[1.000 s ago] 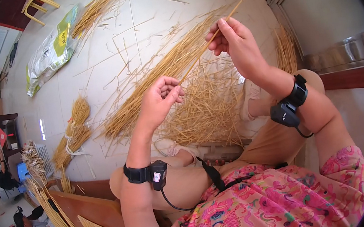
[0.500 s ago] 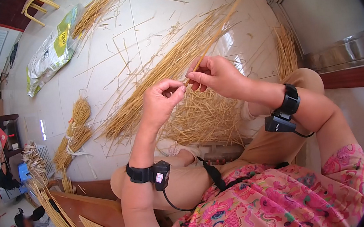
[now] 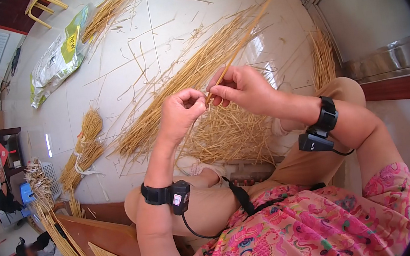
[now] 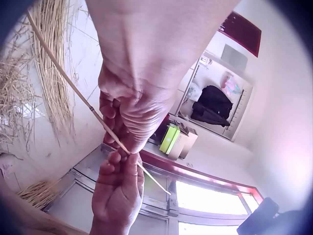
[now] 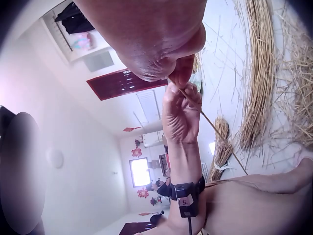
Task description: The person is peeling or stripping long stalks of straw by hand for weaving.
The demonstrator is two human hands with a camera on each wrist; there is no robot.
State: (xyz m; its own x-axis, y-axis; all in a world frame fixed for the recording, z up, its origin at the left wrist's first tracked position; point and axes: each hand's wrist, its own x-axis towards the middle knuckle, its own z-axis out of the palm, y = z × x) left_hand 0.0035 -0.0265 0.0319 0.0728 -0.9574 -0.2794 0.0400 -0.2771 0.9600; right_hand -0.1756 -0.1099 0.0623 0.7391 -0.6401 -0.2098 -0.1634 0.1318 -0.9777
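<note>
A long, thin straw stalk (image 3: 249,31) runs from the fingers of both hands toward the upper right of the head view. My left hand (image 3: 178,116) pinches it between thumb and fingers. Right beside it, my right hand (image 3: 247,90) pinches the same stalk, the two sets of fingertips almost meeting. In the left wrist view, the stalk (image 4: 63,73) shows a dark node and passes both sets of fingertips. Its other stretch (image 5: 220,137) slants down past the left hand in the right wrist view.
A long pile of straw (image 3: 184,86) lies on the tiled floor, with loose short pieces (image 3: 236,131) before the feet. Left are a tied straw bundle (image 3: 83,146) and a printed bag (image 3: 58,59). A wooden board (image 3: 97,230) stands by the left leg; a metal cabinet (image 3: 373,7) is right.
My right hand has slid down and left along the stalk, from well apart to beside my left hand. The left hand has barely moved. A stretch of stalk now shows below it.
</note>
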